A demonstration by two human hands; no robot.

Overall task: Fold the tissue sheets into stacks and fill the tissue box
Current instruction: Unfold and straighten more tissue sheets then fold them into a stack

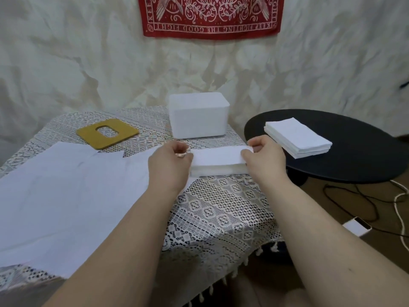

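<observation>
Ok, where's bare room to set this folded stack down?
Bare lace tablecloth lies in front of the folded stack, right of the loose sheets. The black table is free nearer than the finished stack. Crowded: between lid and tissue box.

Likely home room: lace tablecloth (221,209), red wall hanging (211,16), draped sheet backdrop (88,63).
</observation>
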